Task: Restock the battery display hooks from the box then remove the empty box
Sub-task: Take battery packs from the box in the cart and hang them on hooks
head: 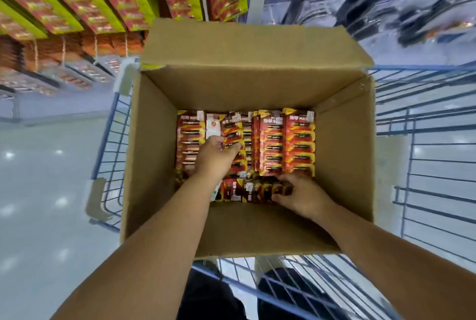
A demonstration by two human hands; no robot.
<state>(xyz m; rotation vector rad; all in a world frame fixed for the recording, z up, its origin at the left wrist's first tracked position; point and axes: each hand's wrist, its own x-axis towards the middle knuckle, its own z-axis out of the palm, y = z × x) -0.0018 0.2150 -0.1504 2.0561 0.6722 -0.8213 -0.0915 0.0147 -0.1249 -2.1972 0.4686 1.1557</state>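
Battery packs [273, 144] fill the bottom of the box [342, 155], standing in rows with long axes running away from the person. Both hands are down inside. Left hand [215, 157] lies on the left rows, fingers curled round a pack's edge. Right hand [300, 194] grips a bundle of packs [253, 191] lying crosswise at the near wall. Display hooks [77, 3] hang up and to the left, nearer the left arm. Box sits in a blue wire cart [425, 139]; pale shop floor [46, 165] around.
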